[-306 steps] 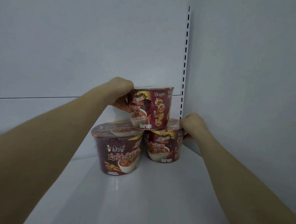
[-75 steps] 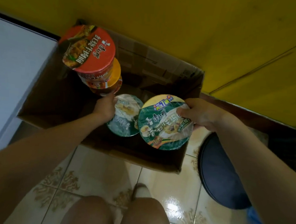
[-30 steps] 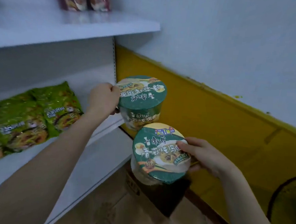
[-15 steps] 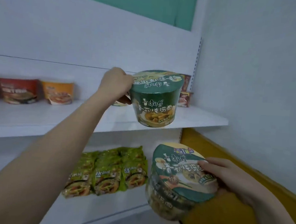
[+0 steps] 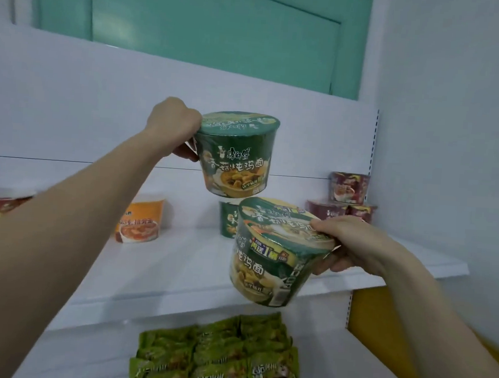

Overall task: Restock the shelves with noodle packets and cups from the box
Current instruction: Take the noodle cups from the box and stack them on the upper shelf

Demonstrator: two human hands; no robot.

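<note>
Status: left hand [image 5: 173,121] gripping upper green cup [image 5: 238,155] by rim and side, upright, in the air above the shelf [image 5: 177,272]. Right hand [image 5: 353,243] gripping lower green cup [image 5: 273,258] at the lid edge, tilted, at 5 o'clock from the upper cup, near the shelf's front edge, not yet set down.

Recommended procedure:
1. Lower the upper green cup first, onto bare shelf just beside the standing green cup [image 5: 227,222] at 6 o'clock beneath it, label outward.
2. Level the lower green cup before contact; place at 3 o'clock of that pair, short of the maroon cups [image 5: 348,187].
3. Keep clear of the orange cup [image 5: 141,219] at 9 o'clock.
4. Release only with each base flat.
5. Leave the noodle packets [image 5: 219,355] at 6 o'clock untouched.
</note>
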